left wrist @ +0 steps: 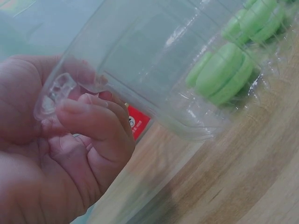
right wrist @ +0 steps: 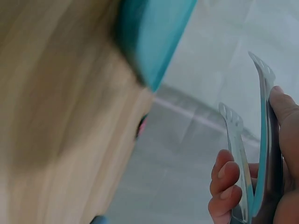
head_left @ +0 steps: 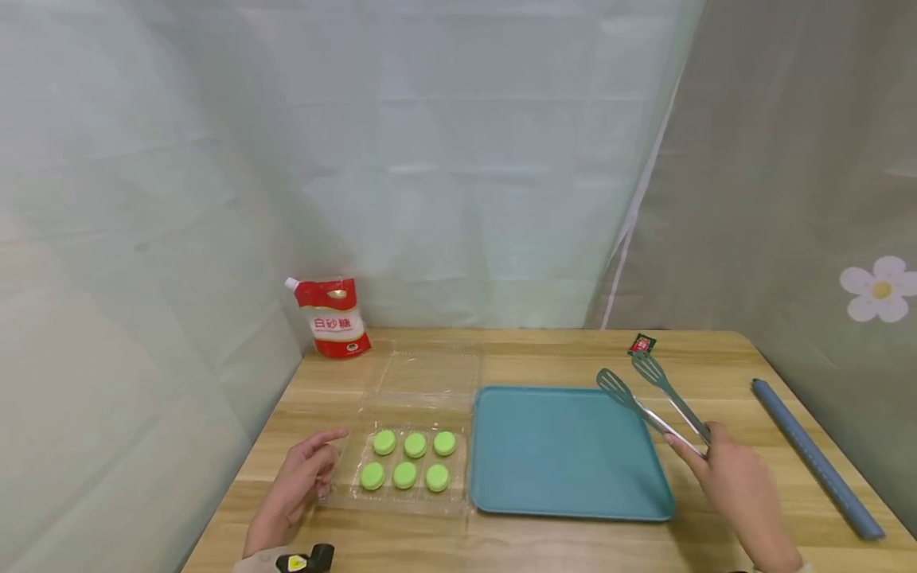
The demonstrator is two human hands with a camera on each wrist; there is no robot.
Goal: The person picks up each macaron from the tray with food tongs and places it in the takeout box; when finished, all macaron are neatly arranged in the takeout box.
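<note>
My right hand [head_left: 741, 481] grips a pair of tongs [head_left: 673, 426] with steel arms and green slotted heads. The heads are spread apart over the right end of a teal tray [head_left: 559, 454]. At the left, my left hand [head_left: 304, 469] pinches the left edge of a clear plastic box [head_left: 430, 374], its lid folded back. The left wrist view shows the curled fingers [left wrist: 110, 135] at a corner of the box. Several green macarons [head_left: 404, 475] sit in two rows in the box. In the right wrist view the tongs [right wrist: 264, 163] lie between thumb and fingers.
A red and white sugar pouch [head_left: 333, 318] stands at the back left of the wooden table [head_left: 559, 549]. A small dark green and red packet [head_left: 642, 343] lies at the back right. Along the right edge rests a blue-grey rod [head_left: 817, 458]. Cloth curtains [head_left: 458, 175] hang behind.
</note>
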